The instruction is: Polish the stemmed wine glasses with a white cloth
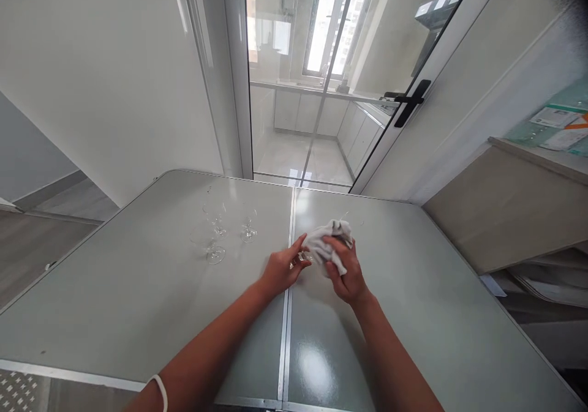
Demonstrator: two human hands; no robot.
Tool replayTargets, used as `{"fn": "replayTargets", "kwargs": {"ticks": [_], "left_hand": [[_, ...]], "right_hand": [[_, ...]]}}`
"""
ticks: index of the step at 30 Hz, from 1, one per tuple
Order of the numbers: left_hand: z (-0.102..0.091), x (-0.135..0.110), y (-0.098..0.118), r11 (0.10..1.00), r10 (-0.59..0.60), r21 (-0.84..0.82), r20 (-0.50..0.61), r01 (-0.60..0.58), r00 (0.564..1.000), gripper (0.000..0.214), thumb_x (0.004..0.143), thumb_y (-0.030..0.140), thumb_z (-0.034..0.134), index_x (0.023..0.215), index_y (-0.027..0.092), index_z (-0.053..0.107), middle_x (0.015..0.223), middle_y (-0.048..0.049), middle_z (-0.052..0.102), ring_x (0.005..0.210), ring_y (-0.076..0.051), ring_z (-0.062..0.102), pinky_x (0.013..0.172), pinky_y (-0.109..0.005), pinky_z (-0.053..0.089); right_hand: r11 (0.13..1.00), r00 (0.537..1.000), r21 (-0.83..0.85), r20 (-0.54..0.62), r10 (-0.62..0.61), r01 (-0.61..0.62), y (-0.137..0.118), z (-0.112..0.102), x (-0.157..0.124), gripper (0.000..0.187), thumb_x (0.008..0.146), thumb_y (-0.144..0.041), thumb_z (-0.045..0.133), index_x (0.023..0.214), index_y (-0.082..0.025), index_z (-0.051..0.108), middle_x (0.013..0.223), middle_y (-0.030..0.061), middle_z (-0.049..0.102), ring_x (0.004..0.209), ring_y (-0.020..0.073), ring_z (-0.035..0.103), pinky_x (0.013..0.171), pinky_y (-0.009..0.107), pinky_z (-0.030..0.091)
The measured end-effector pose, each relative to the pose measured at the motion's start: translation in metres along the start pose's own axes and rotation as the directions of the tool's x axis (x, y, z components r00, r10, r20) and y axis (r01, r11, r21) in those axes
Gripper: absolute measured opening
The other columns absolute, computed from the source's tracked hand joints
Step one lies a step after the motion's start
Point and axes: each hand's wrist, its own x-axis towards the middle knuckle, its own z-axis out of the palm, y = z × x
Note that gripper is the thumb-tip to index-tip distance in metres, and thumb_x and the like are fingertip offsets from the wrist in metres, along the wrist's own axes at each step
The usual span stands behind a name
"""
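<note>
Stemmed glass [304,256] is mostly hidden inside a white cloth [327,240], held low over the surface [138,302] between both hands. Left hand [281,269]: grip pinched on the stem end, steadying it. Right hand [350,276]: grip closed round the cloth, pressing it onto the bowl. Spare glasses [215,253] stand upright, well left of the left grip, clear of the elbows.

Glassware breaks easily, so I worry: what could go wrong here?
1. The left hand seems to grip the clear stemmed glass at its stem end while the right hand presses the white cloth around its bowl; twisting could snap the stem.
2. Three other clear stemmed glasses stand nearby on the grey folding table; a forearm might knock them.
</note>
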Motion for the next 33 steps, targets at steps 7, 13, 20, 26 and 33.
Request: {"fn": "replayTargets", "kwargs": {"ticks": [7, 13, 20, 26, 33], "left_hand": [[-0.002, -0.004, 0.007, 0.985, 0.168, -0.044, 0.091, -0.164, 0.982, 0.029, 0.094, 0.034, 0.064, 0.117, 0.02, 0.053, 0.079, -0.0003, 0.072, 0.063, -0.014, 0.068, 0.059, -0.022, 0.05], [-0.001, -0.003, 0.011, 0.972, 0.003, -0.235, -0.001, -0.003, 1.0, 0.027, 0.089, 0.034, 0.068, 0.095, 0.023, 0.043, 0.073, 0.0049, 0.058, 0.055, -0.009, 0.054, 0.055, -0.021, 0.043], [-0.002, 0.0, 0.014, 0.871, -0.194, -0.459, 0.012, 0.177, 0.981, 0.034, 0.086, 0.033, 0.073, 0.092, 0.023, 0.04, 0.079, 0.0043, 0.063, 0.054, -0.007, 0.053, 0.055, -0.02, 0.046], [-0.007, 0.004, 0.017, 0.815, -0.319, -0.541, -0.118, 0.209, 0.94, 0.036, 0.089, 0.03, 0.069, 0.085, 0.023, 0.035, 0.089, -0.0007, 0.072, 0.051, -0.006, 0.054, 0.051, -0.02, 0.046], [-0.006, 0.004, 0.014, 0.792, -0.358, -0.575, -0.167, 0.205, 0.919, 0.037, 0.089, 0.029, 0.07, 0.091, 0.024, 0.033, 0.092, 0.0003, 0.072, 0.052, -0.007, 0.058, 0.051, -0.021, 0.047]], "right_hand": [[0.857, 0.946, 0.406, 0.191, 0.262, -0.319, -0.01, -0.004, 0.011, 0.033, 0.099, -0.047, 0.047, 0.104, -0.023, 0.07, 0.102, 0.01, 0.07, 0.093, 0.0288, 0.064, 0.087, 0.045, 0.05], [0.419, 0.791, 0.78, 0.153, 0.592, -0.464, -0.016, 0.014, 0.015, 0.036, 0.1, -0.053, 0.042, 0.095, -0.025, 0.064, 0.093, 0.0066, 0.065, 0.077, 0.0226, 0.061, 0.066, 0.037, 0.052], [0.284, 0.694, 0.914, -0.003, 0.72, -0.291, -0.017, 0.027, 0.017, 0.025, 0.095, -0.051, 0.06, 0.098, -0.026, 0.064, 0.09, 0.0001, 0.062, 0.081, 0.0172, 0.06, 0.072, 0.03, 0.051], [0.536, 0.744, 0.794, -0.169, 0.647, -0.286, -0.017, 0.019, 0.015, 0.03, 0.097, -0.047, 0.058, 0.119, -0.028, 0.065, 0.105, 0.002, 0.065, 0.092, 0.0182, 0.06, 0.08, 0.03, 0.048], [0.504, 0.781, 0.763, 0.003, 0.625, -0.406, -0.015, 0.018, 0.011, 0.047, 0.096, -0.05, 0.056, 0.139, -0.028, 0.055, 0.113, 0.0036, 0.065, 0.098, 0.0212, 0.061, 0.083, 0.032, 0.048]]}}
